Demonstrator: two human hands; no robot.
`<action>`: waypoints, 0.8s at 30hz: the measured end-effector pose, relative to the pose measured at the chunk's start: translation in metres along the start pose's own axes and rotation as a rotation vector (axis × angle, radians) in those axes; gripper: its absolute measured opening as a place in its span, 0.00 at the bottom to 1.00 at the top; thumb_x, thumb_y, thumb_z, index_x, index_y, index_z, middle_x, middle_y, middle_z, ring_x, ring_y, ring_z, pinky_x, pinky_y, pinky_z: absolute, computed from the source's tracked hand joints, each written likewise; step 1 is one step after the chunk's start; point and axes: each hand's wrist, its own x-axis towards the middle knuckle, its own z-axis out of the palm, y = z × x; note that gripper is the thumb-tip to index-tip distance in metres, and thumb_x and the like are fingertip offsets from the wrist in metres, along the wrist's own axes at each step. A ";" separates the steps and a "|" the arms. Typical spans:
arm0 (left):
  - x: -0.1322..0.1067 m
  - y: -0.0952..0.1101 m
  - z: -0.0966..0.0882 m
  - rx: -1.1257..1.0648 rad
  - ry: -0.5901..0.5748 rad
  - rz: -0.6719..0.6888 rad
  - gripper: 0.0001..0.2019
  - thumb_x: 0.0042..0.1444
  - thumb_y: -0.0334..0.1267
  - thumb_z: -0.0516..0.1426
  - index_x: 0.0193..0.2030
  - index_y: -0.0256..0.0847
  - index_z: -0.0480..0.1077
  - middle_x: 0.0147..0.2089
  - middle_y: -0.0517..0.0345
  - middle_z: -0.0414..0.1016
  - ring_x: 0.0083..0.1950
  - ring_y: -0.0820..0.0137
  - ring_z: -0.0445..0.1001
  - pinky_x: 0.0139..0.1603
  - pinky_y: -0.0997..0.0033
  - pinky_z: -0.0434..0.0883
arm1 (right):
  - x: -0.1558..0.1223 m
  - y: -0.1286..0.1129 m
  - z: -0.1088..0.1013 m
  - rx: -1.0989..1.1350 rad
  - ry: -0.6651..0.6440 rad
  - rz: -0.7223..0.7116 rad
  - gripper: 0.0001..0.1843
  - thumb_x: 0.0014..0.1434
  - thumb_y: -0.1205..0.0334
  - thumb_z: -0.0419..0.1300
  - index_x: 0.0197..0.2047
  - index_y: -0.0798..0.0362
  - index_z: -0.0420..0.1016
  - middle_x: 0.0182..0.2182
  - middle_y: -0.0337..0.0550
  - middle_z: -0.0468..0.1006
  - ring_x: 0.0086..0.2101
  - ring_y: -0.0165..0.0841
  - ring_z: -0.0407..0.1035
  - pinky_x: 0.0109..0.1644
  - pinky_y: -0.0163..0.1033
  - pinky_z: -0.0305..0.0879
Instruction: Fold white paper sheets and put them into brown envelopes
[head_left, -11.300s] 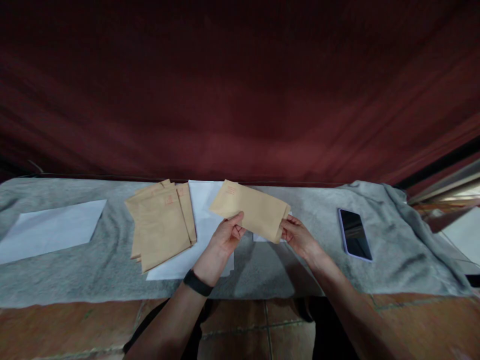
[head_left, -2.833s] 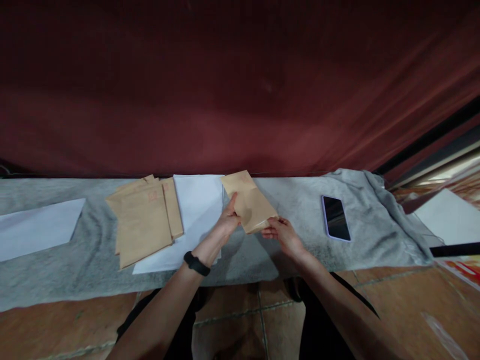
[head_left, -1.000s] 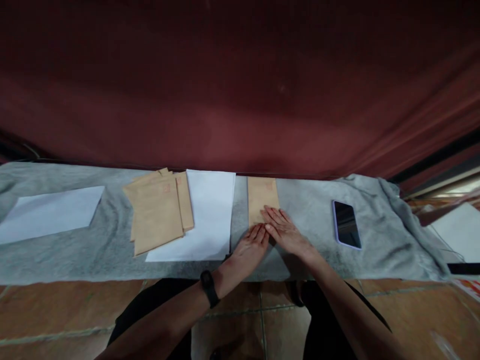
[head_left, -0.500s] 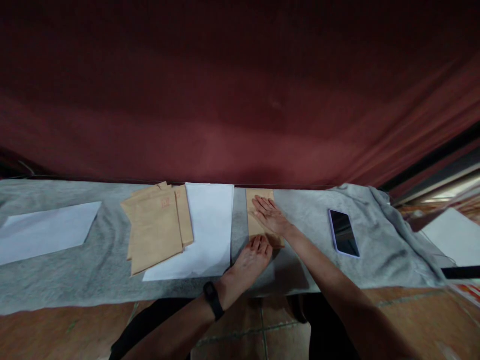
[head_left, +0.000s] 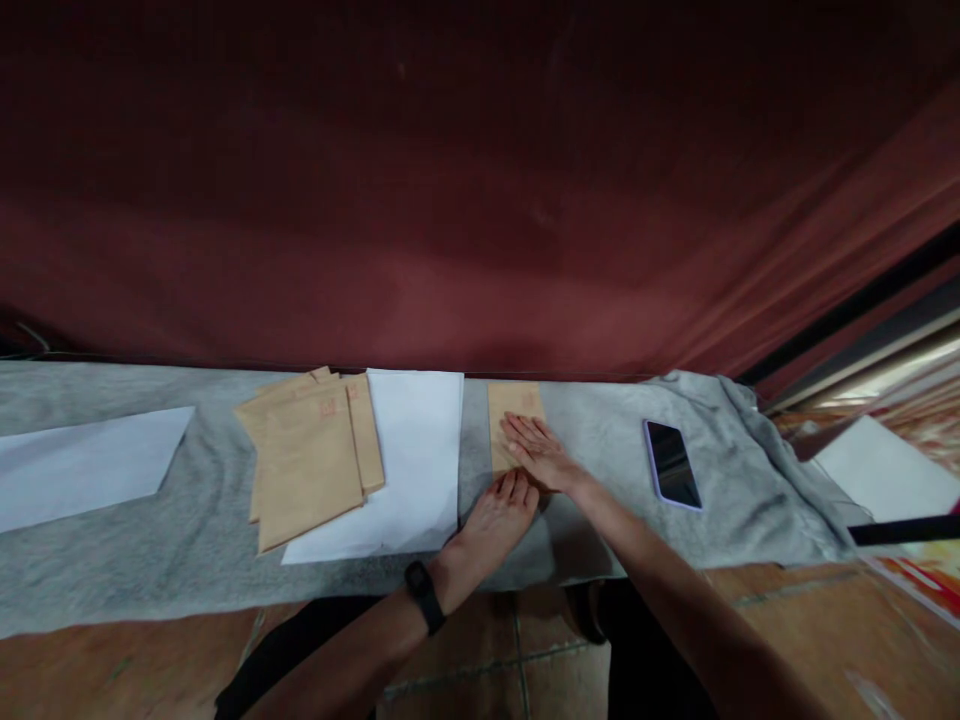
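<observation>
A brown paper envelope (head_left: 514,400) with a faint red print near its far end lies on the grey cloth (head_left: 600,440) in front of me. My right hand (head_left: 538,452) rests flat on it, fingers stretched toward the far left. At the envelope's near end, my left hand (head_left: 504,512) has its fingers bent and pressed together on the paper. Its thumb is hidden, and the two hands cover the near edge. To the left, a stack of brown envelopes (head_left: 307,465) partly overlaps white paper sheets (head_left: 420,450).
A phone (head_left: 673,465) in a lilac case lies right of my hands. Another white sheet (head_left: 90,462) is at the far left. Behind the cloth hangs a dark red curtain (head_left: 450,250). The cloth's near edge drops toward a tiled floor (head_left: 555,670).
My right hand has slid nearer along the envelope, baring its far end and the red print. The near part that stuck out beside my left hand no longer shows. The view has shifted slightly.
</observation>
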 end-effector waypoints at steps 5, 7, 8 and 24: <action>0.000 -0.003 0.006 -0.055 -0.016 -0.053 0.19 0.62 0.22 0.49 0.58 0.35 0.66 0.58 0.43 0.74 0.59 0.59 0.74 0.57 0.57 0.73 | -0.056 -0.005 -0.003 0.255 0.001 0.023 0.32 0.74 0.45 0.34 0.71 0.46 0.61 0.71 0.43 0.57 0.71 0.34 0.50 0.75 0.53 0.47; 0.001 -0.006 0.005 -0.092 -0.012 -0.086 0.19 0.62 0.21 0.49 0.57 0.37 0.67 0.56 0.46 0.75 0.57 0.60 0.75 0.56 0.59 0.73 | -0.072 -0.005 -0.002 0.383 0.077 0.017 0.30 0.74 0.45 0.37 0.66 0.46 0.70 0.67 0.44 0.67 0.67 0.36 0.60 0.72 0.52 0.55; 0.001 -0.007 0.003 -0.110 -0.010 -0.100 0.19 0.61 0.21 0.48 0.56 0.37 0.67 0.54 0.47 0.76 0.56 0.61 0.75 0.54 0.60 0.73 | -0.078 -0.004 -0.001 0.434 0.124 -0.001 0.29 0.74 0.45 0.40 0.63 0.46 0.73 0.64 0.44 0.72 0.64 0.37 0.64 0.70 0.52 0.59; 0.003 -0.018 0.018 -0.169 0.161 -0.373 0.23 0.62 0.26 0.48 0.64 0.35 0.61 0.65 0.38 0.67 0.67 0.55 0.67 0.64 0.50 0.67 | -0.092 -0.060 0.034 0.012 0.272 -0.029 0.31 0.71 0.56 0.49 0.72 0.60 0.57 0.70 0.56 0.61 0.68 0.43 0.56 0.71 0.53 0.57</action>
